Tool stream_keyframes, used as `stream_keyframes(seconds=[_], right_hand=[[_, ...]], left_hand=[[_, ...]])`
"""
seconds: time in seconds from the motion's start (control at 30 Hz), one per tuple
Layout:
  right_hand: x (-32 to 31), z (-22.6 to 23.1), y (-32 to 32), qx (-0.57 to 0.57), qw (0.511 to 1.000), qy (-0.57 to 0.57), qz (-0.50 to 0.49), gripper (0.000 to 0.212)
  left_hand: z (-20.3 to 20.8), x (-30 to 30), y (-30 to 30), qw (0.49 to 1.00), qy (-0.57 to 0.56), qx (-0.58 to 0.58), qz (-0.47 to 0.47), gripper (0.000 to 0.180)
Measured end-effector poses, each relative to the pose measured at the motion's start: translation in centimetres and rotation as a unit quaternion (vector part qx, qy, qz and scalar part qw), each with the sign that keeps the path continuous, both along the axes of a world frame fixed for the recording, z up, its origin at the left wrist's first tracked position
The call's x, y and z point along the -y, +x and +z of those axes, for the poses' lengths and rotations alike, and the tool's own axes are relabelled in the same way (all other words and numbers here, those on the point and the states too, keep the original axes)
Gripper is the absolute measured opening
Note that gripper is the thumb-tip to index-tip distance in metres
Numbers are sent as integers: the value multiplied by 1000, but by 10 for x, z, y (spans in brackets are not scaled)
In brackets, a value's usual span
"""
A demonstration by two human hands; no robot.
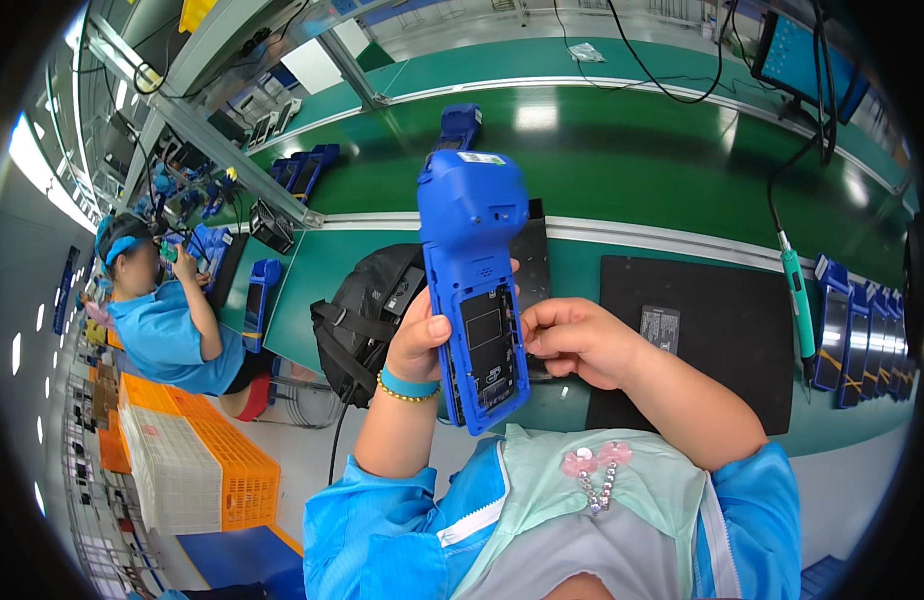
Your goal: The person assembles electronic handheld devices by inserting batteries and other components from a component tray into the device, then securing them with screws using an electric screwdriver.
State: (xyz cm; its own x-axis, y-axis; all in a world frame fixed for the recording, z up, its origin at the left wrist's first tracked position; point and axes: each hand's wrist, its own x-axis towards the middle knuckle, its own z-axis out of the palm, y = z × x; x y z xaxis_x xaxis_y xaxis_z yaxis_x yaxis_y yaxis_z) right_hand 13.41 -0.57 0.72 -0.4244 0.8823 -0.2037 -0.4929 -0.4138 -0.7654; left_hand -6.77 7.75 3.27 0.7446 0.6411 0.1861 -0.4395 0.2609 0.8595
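Observation:
My left hand (419, 338) is wrapped round a blue handheld terminal (474, 225) and holds it up in front of my chest. Its bulky rounded end points away from me, and a recessed bay with black inner parts faces me. Close by the terminal's right edge is my right hand (580, 340), fingers curled and thumb pressed to the fingertips. Whatever it may pinch is too small to make out. A dark flat battery-like block (660, 328) with a printed label lies on the black mat (722, 350) beyond my right forearm.
A black bag (367, 315) sits left of the terminal. A green electric screwdriver (797, 300) hangs at the right, near a row of blue terminals (862, 335). More terminals (307, 170) rest on the green belt (622, 140). A co-worker (172, 320) works at left, by stacked crates (192, 460).

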Motion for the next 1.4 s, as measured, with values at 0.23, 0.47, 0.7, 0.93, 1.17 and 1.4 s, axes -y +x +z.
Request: stream_keyframes(seconds=[0.23,0.47,0.7,0.93,1.17,1.4], right_hand=[[-7,2,3,30,999,6,39,15],[-8,-8,8,-58,996,-28,65,17],[-4,-12,0,-67,998,19,-8,17],[15,16,-10,440,792,335,-257,21],[15,12,-14,463,695,457,-306,16],[13,9,-14,469,687,466,-302,14]], left_hand=[[13,-2,-2,998,10,-50,-47,92],[20,-4,-2,993,5,-112,-47,101],[9,-7,-4,997,9,-77,-11,96],[9,-7,-7,996,12,-92,15,91],[12,-3,-2,998,4,-45,34,90],[12,-2,0,999,-8,-41,27,86]])
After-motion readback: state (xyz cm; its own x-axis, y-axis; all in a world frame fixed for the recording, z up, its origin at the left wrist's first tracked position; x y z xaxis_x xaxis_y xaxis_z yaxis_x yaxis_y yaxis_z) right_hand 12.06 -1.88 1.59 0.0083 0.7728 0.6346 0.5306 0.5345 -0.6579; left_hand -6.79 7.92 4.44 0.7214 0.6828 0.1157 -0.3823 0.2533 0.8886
